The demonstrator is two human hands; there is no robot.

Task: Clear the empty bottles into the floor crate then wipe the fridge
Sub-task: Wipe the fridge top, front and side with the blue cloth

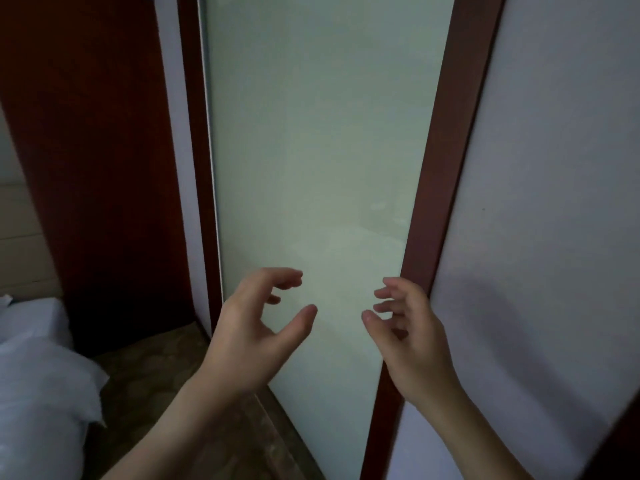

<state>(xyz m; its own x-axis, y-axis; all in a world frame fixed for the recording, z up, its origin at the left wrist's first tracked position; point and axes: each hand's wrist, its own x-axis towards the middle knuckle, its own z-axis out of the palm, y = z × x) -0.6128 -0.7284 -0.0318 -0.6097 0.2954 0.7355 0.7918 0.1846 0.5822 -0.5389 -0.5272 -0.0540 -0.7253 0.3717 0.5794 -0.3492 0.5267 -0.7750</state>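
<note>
Fridge unseen; empty hands (249, 327) before frosted panel (311, 150)

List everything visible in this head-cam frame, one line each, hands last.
frosted glass panel: 1, pale green, centre, running floor to top of frame
wooden frame strips: 2, reddish brown, one on each side of the glass
wooden panel: 1, dark reddish brown, left of the glass
wall: 1, off-white, right
bedding: 1 heap, white, lower left
floor: brown, patterned, bottom centre-left
bottles, crate, fridge: none in view
left hand: bare, fingers curled open, empty, in front of the glass
right hand: bare, fingers curled open, empty, by the right frame strip
</note>
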